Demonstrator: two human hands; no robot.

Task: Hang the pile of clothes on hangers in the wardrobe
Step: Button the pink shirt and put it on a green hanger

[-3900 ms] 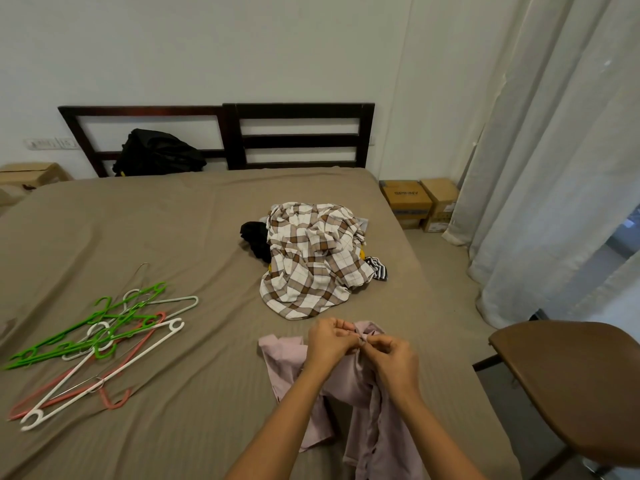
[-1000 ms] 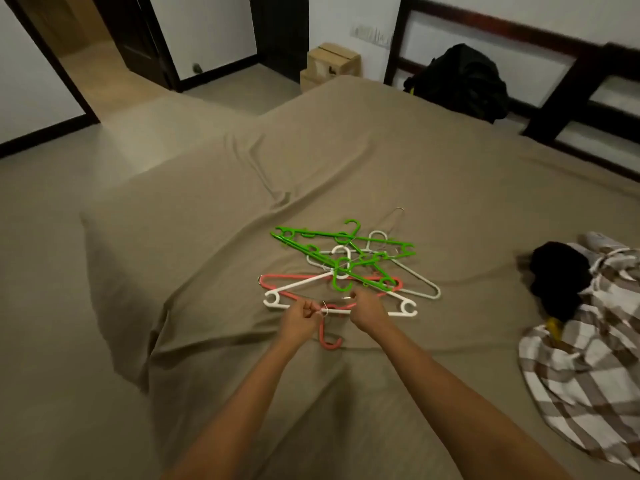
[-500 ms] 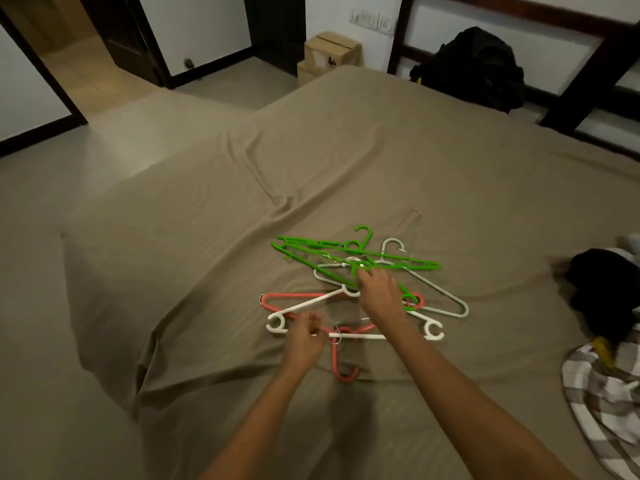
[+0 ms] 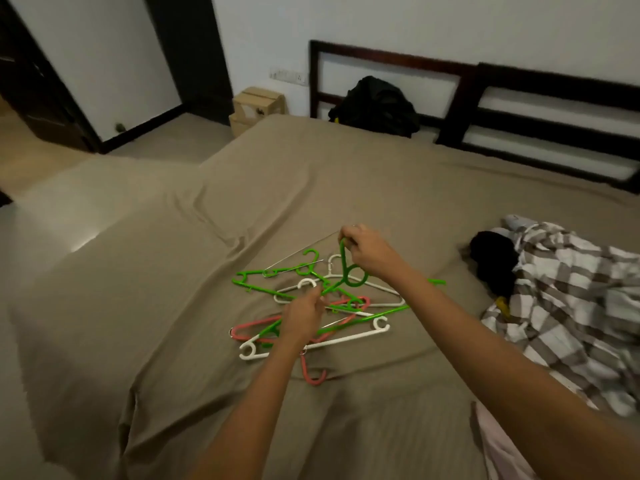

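Green hanger [image 4: 344, 258] tangled among hangers [image 4: 346, 340], plaid shirt [image 4: 571, 289] beside

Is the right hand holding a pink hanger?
No, the right hand grips a green hanger by its hook; the pink hanger lies on the bed.

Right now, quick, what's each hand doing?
Left hand: over the hangers, grip cannot be told.
Right hand: holding a green hanger by its hook.

Right edge cuts plaid shirt [image 4: 571, 296]; bottom edge cuts pink garment [image 4: 493, 445]; headboard [image 4: 554, 90] blurred.
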